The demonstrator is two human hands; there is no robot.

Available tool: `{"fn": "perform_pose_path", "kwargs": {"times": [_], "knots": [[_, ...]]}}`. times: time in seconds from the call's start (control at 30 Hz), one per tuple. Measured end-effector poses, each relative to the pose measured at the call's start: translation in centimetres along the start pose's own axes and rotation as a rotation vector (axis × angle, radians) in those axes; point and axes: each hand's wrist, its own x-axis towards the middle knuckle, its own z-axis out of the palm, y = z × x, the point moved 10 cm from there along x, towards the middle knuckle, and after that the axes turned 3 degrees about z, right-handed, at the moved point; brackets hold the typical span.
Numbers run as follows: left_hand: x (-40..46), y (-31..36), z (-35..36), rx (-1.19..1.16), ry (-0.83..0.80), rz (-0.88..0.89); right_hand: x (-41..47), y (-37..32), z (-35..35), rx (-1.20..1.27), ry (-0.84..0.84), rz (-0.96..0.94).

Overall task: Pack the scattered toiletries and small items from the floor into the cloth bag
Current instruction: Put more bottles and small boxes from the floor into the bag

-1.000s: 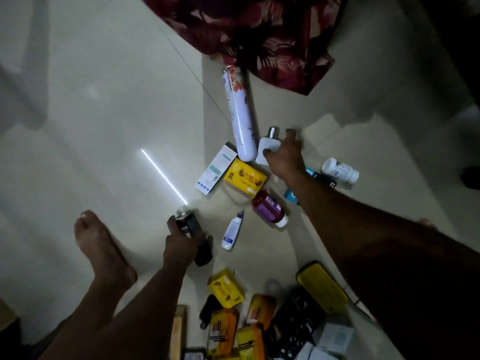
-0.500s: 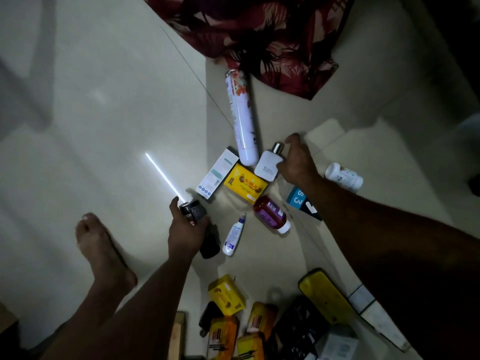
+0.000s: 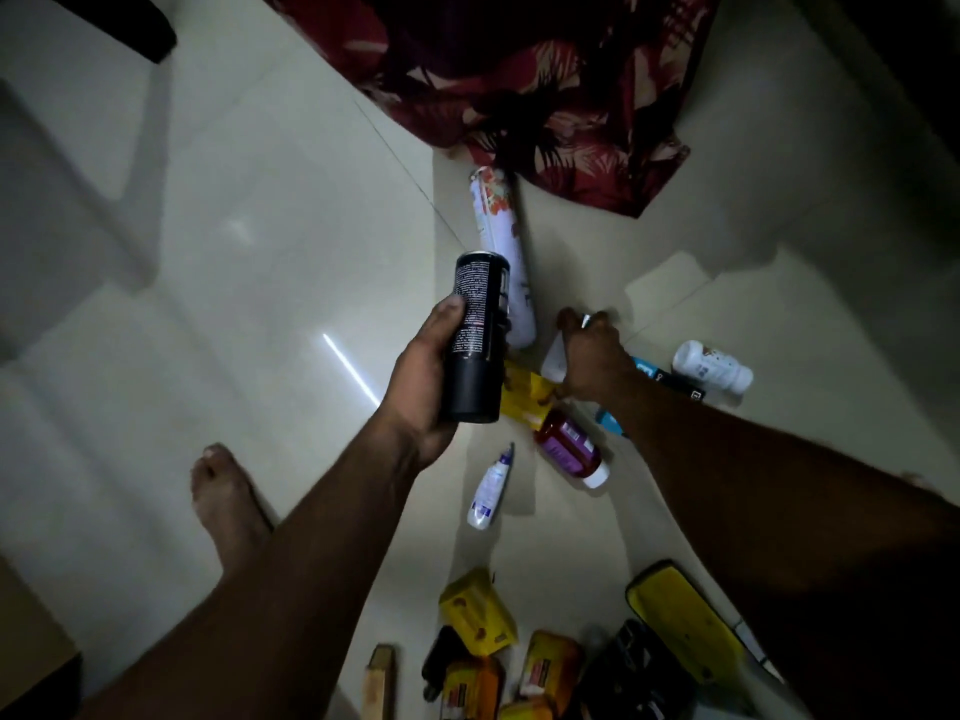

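Note:
My left hand [image 3: 423,376] holds a black spray can [image 3: 475,340] upright above the floor. My right hand [image 3: 592,356] is down on a small white bottle with a silver cap [image 3: 555,358], fingers curled over it. The red floral cloth bag [image 3: 519,90] lies at the top. On the floor lie a tall white spray can [image 3: 501,236], a yellow box [image 3: 524,400], a purple-labelled bottle [image 3: 569,446], a small white dropper bottle [image 3: 491,488], a white jar [image 3: 711,368] and a blue-and-black tube [image 3: 670,384].
Near the bottom edge sit several yellow soap boxes [image 3: 475,613], a yellow flat case [image 3: 685,621], dark pouches [image 3: 639,672] and a wooden piece [image 3: 378,680]. My bare foot [image 3: 228,504] rests at the lower left. A dark furniture leg [image 3: 124,23] shows at the top left.
My left hand has lifted the black spray can off the floor and raised it upright. My right hand has closed over the small white bottle.

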Motion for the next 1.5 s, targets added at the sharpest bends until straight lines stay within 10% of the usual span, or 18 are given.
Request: {"fn": "perform_pose_path", "kwargs": {"times": [0.3, 0.63, 0.9, 1.5], "knots": [[-2.3, 7.4, 6.9, 0.229, -0.268, 0.132, -2.8, 1.6, -2.5, 0.244, 0.115, 0.031], [-9.8, 16.7, 9.3, 0.499, 0.0, 0.432, -9.9, 3.0, -9.8, 0.777, 0.168, 0.142], [-19.3, 33.9, 16.5, 1.114, 0.416, 1.109, -16.4, -0.3, -19.0, 1.006, 0.225, 0.077], [-13.3, 36.8, 13.4, 1.346, 0.403, 0.996, -20.6, -9.5, -40.7, 1.01, 0.734, -0.237]]}}
